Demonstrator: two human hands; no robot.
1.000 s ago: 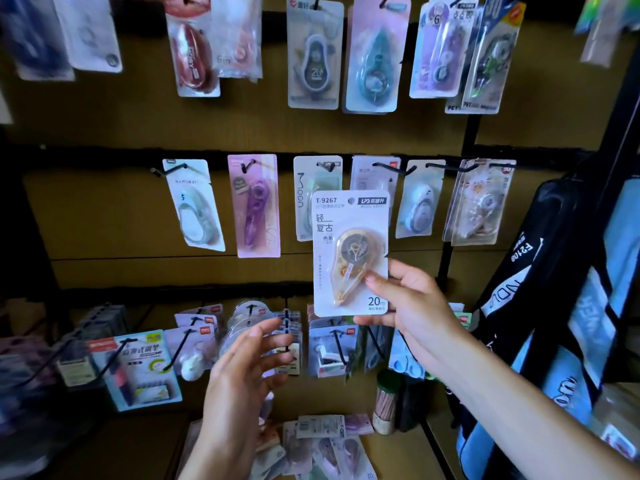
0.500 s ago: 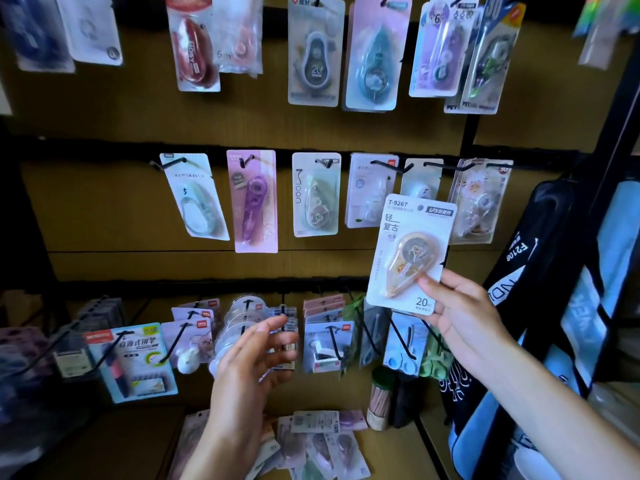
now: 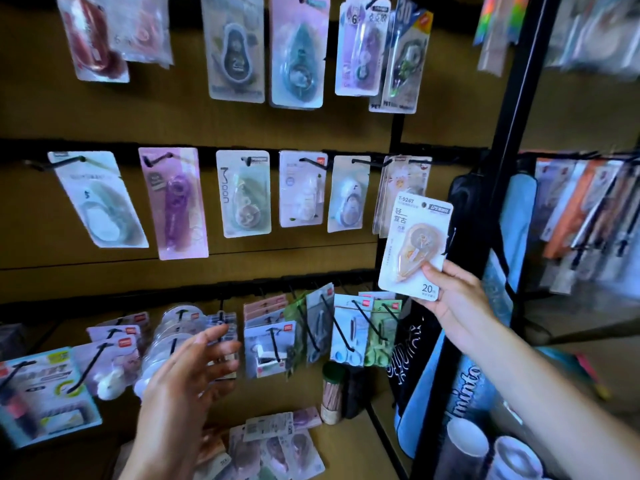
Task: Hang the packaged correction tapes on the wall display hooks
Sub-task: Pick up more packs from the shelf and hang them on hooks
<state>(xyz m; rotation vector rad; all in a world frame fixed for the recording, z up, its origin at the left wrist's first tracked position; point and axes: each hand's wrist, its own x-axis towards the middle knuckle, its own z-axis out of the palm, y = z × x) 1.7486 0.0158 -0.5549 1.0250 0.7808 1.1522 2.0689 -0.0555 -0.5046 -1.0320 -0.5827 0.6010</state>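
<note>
A packaged correction tape [image 3: 414, 245] is held by the right hand [image 3: 453, 296]; the left hand [image 3: 188, 372] is spread wide, empty.

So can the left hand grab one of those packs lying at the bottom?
Probably yes. The left hand is open and empty, and the loose packs lie just below it with nothing covering them.

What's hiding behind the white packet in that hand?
Behind the white carded correction tape packet, a pale hanging packet stack peeks out above; its lower part and the black frame there are covered.
</note>
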